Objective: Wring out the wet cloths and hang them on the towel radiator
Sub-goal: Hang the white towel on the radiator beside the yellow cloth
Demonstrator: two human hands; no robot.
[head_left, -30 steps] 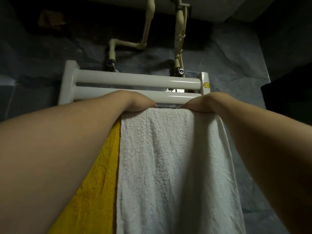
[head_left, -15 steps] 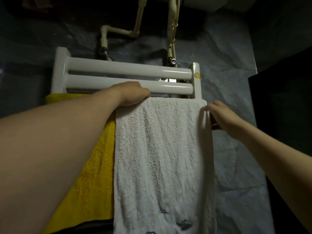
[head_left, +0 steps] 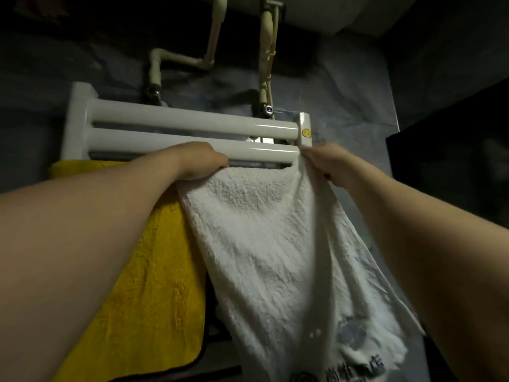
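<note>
A white fluffy cloth (head_left: 270, 244) hangs from a lower bar of the white towel radiator (head_left: 192, 119), its front pulled out toward me. My left hand (head_left: 201, 161) grips the cloth's top left corner at the bar. My right hand (head_left: 322, 161) pinches its top right edge beside the radiator's right post. A yellow cloth (head_left: 154, 285) hangs flat on the radiator to the left, partly behind my left forearm. Printed marks show at the white cloth's bottom.
Beige pipes (head_left: 265, 51) with two valves run up the grey-blue wall above the radiator. A dark surface (head_left: 454, 166) stands close on the right. The room is dim.
My right hand went from the cloth's right side up to its top right corner and took hold. The white cloth, which hung flat, now swings out toward me and to the right.
</note>
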